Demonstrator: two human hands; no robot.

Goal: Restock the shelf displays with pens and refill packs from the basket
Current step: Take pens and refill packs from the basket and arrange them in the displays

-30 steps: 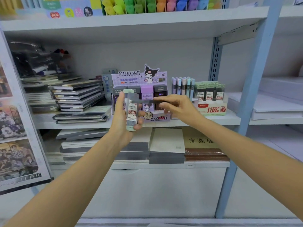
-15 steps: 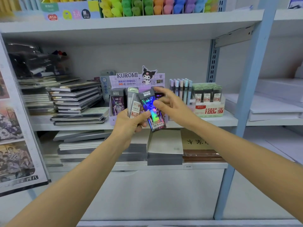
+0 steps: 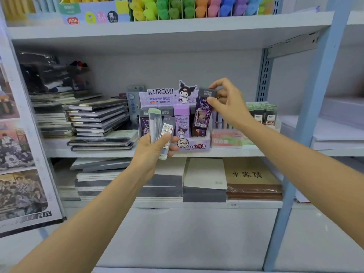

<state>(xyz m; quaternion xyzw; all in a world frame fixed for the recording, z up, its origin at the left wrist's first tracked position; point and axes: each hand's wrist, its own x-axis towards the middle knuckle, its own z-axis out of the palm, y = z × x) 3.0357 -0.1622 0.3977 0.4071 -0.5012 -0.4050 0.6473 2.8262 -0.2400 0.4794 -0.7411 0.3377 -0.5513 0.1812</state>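
A purple Kuromi display box [image 3: 194,143] stands on the middle shelf with several lead refill packs upright in it. My right hand [image 3: 226,103] pinches a dark purple refill pack [image 3: 202,113] by its grey cap, tilted over the box's right slot with its lower end inside the box. My left hand [image 3: 155,152] grips two refill packs [image 3: 162,133] in front of the box's left side: one with a pale green cap, one clear with a white label. The basket is out of view.
Stacked notebooks [image 3: 98,119] lie left of the box. A green-and-pink display of refill packs [image 3: 262,119] stands to its right. Coloured highlighters [image 3: 189,6] fill the top shelf. A blue shelf upright [image 3: 307,119] runs down the right. Paper pads [image 3: 204,174] lie on the lower shelf.
My right hand took the dark purple pack away from my left hand, lifted it up and to the right, and now has its lower end in the Kuromi box. My left hand stayed put.
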